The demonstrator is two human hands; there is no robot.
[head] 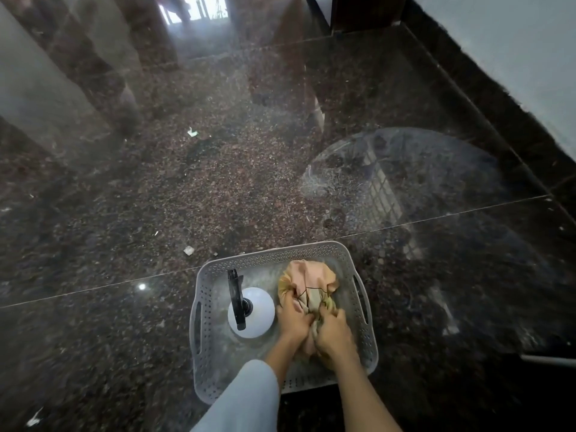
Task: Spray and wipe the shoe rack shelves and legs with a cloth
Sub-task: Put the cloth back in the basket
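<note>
A grey perforated plastic basket (204, 307) sits on the dark polished floor below me. Inside it, on the left, stands a white spray bottle (254, 316) with a black trigger head. To its right lies a crumpled peach and yellow cloth (307, 282). My left hand (291, 316) and my right hand (333, 335) are both down in the basket, fingers curled into the near end of the cloth, gripping it side by side. No shoe rack is in view.
The glossy speckled stone floor (187, 198) reflects a door and pillars. A pale wall with a dark skirting (498, 120) runs along the right. Small white scraps (188, 250) lie on the floor beyond the basket. A grey rod end (548, 360) shows at the right edge.
</note>
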